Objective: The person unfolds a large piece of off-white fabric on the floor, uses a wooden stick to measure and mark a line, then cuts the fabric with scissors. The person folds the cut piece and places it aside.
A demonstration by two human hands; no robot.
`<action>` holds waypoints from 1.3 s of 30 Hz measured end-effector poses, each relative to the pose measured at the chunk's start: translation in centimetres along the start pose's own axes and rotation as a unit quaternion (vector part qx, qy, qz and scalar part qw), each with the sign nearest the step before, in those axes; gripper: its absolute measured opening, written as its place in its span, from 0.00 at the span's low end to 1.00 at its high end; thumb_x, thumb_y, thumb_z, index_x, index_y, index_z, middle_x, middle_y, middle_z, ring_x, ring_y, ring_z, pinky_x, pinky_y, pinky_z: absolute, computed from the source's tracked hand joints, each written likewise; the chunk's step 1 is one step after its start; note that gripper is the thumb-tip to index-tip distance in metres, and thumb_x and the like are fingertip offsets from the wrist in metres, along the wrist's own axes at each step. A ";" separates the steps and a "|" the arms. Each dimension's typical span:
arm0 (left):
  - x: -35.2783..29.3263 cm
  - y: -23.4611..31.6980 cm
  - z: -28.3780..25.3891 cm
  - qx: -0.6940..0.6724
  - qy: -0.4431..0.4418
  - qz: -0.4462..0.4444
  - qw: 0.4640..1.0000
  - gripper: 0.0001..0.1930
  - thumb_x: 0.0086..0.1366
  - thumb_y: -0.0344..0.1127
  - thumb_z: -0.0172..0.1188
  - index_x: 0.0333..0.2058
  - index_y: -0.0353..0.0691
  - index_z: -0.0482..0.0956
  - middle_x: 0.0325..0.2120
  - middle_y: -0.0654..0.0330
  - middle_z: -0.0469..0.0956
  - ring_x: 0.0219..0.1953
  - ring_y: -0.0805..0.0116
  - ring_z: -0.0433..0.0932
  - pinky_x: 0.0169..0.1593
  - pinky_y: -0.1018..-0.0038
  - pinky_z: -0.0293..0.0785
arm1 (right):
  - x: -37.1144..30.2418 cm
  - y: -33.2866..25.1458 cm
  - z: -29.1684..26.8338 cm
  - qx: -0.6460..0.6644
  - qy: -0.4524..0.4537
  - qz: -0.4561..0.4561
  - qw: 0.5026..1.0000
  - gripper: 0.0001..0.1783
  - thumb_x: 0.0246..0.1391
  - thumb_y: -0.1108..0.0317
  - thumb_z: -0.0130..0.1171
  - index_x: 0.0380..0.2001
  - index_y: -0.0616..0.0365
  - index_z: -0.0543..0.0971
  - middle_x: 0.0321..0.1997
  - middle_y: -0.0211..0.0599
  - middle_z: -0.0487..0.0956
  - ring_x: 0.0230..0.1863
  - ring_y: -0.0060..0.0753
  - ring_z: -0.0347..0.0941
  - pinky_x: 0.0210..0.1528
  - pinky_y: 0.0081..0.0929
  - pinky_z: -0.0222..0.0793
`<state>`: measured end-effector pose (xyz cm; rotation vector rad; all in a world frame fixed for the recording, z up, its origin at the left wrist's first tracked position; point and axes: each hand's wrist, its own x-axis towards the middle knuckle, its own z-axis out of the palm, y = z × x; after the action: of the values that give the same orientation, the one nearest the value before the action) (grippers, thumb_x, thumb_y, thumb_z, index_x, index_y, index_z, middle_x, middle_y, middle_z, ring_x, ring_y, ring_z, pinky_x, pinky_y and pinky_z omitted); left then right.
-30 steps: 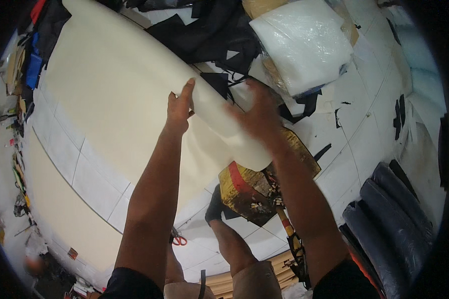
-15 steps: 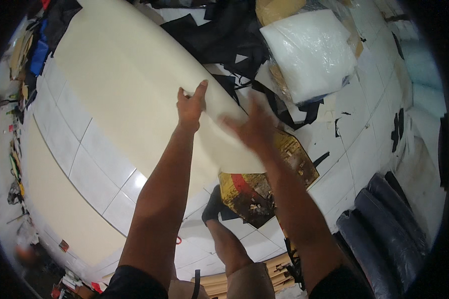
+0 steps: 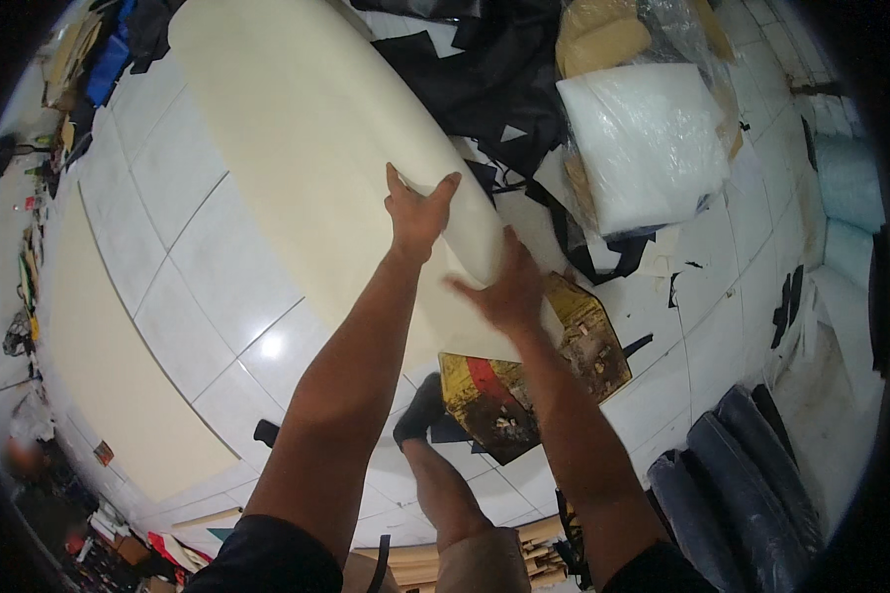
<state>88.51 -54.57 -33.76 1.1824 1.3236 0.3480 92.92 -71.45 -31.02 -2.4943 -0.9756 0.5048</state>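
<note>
A large cream sheet (image 3: pixel 277 128) stretches from the far left toward me, its right side curled over into a loose roll (image 3: pixel 415 128). On the sheet beside the curl rests my left hand (image 3: pixel 420 217), thumb and forefinger spread apart. My right hand (image 3: pixel 509 292) is against the near end of the curl, thumb stretched out to the left and fingers up along its outer side; it is slightly blurred. Beneath the sheet's near end, partly covered by it and by my right forearm, lies a worn yellow board (image 3: pixel 593 331) with dark stains and a red stripe.
Black fabric pieces (image 3: pixel 485 79) lie beyond the curl. A plastic-wrapped white bundle (image 3: pixel 648 148) sits to the right. Dark wrapped rolls (image 3: pixel 737 484) are at the near right. Another cream strip (image 3: pixel 119 366) lies on the tiled floor (image 3: pixel 208 287) at left. My foot (image 3: pixel 422 405) stands near the board.
Both hands have shifted along the curl, the right one coming against its near end. The sheet's right side is curled over more tightly there, and more of the yellow board shows. The view has also shifted.
</note>
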 end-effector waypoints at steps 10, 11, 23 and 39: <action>-2.4 1.7 1.0 0.149 0.126 0.088 0.977 0.55 0.47 0.54 0.72 0.64 0.30 0.48 0.52 0.36 0.59 0.56 0.41 0.62 0.59 0.57 0.61 | 5.4 5.8 -5.0 0.240 -0.167 0.094 0.952 0.52 0.36 0.50 0.70 0.63 0.54 0.58 0.59 0.53 0.68 0.59 0.53 0.66 0.61 0.42 0.61; -2.1 1.9 1.0 0.146 0.111 0.065 0.981 0.56 0.47 0.54 0.72 0.64 0.30 0.47 0.52 0.35 0.58 0.56 0.41 0.61 0.60 0.57 0.61 | 5.9 5.1 -4.3 0.158 -0.019 0.013 0.987 0.52 0.36 0.50 0.70 0.63 0.53 0.58 0.59 0.54 0.68 0.59 0.53 0.66 0.61 0.42 0.61; -1.5 1.1 -0.6 0.096 0.006 -0.085 0.992 0.64 0.44 0.64 0.70 0.65 0.29 0.41 0.58 0.35 0.57 0.59 0.43 0.62 0.58 0.56 0.65 | 2.6 3.6 -0.1 0.127 -0.084 -0.040 0.988 0.58 0.31 0.52 0.74 0.63 0.61 0.55 0.58 0.55 0.69 0.59 0.55 0.66 0.61 0.44 0.60; 2.7 1.4 -0.5 -0.002 -0.073 -0.088 0.993 0.48 0.51 0.62 0.66 0.53 0.22 0.60 0.48 0.42 0.70 0.47 0.56 0.73 0.49 0.64 0.71 | 3.4 0.4 -2.0 0.168 -0.157 0.076 0.970 0.59 0.32 0.43 0.74 0.62 0.64 0.58 0.57 0.58 0.70 0.58 0.54 0.68 0.59 0.41 0.64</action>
<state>89.41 -51.61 -34.05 1.0589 1.2877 0.1337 96.44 -69.78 -30.12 -2.2277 -0.7340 1.0474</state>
